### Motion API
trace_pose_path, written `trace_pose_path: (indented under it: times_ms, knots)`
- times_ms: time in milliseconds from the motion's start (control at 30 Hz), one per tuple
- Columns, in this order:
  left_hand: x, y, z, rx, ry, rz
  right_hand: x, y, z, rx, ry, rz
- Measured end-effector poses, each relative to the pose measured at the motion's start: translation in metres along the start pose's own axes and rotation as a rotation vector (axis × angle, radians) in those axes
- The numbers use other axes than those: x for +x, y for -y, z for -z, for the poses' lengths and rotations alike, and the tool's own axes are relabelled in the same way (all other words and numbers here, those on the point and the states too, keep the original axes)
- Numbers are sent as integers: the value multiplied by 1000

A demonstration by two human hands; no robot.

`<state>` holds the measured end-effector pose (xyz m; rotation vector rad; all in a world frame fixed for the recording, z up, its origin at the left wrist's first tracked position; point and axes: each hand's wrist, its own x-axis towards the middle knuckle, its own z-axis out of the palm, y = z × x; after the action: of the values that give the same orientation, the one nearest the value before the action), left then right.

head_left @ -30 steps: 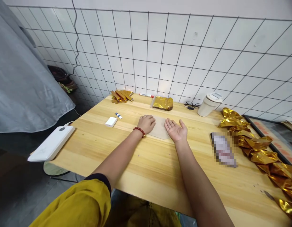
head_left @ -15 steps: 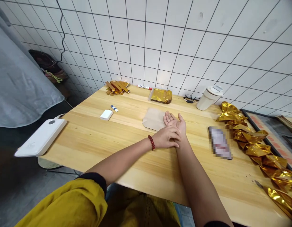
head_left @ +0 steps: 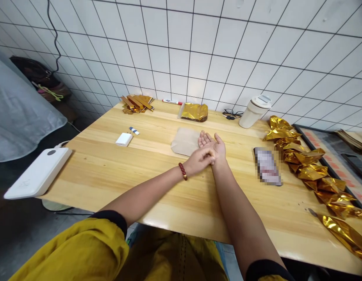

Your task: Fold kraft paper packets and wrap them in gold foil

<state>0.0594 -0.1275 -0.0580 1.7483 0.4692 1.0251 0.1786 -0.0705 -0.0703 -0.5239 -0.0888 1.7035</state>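
My right hand [head_left: 218,147] lies palm up above the table, its fingers stretched out and open, nothing in it. Across the heel of that palm rests my left hand [head_left: 200,159], with a red bead bracelet [head_left: 182,171] at the wrist. Its fingers are curled in and closed, touching the right hand near the wrist, and no object shows in them. A sheet of pale brown paper [head_left: 184,141] lies flat just beyond, partly behind the right fingertips.
On the wooden table [head_left: 110,168] are a white charger [head_left: 124,139], folded gold paper strips [head_left: 138,104], a stack of gold foil [head_left: 195,112], a marker [head_left: 172,102], glasses [head_left: 232,114], a cup [head_left: 255,112], a blurred phone-like item [head_left: 267,166], gold foil pieces [head_left: 311,171] and a power bank [head_left: 38,173].
My left fingers, which lay loosely over the right wrist, have curled in and moved up toward the heel of the right palm. The whole view has shifted slightly.
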Motion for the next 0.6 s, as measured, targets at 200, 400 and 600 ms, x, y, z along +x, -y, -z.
trace_pose_path:
  times_ms: [200,400,600]
  knots:
    - [4,0,10,-475,-148,402,4,0,3,15,26,12]
    - [4,-1,7,-622,-185,543,-2,-3,-1,5,4,12]
    - [5,3,6,-652,-216,517,-2,-2,-3,-16,-12,13]
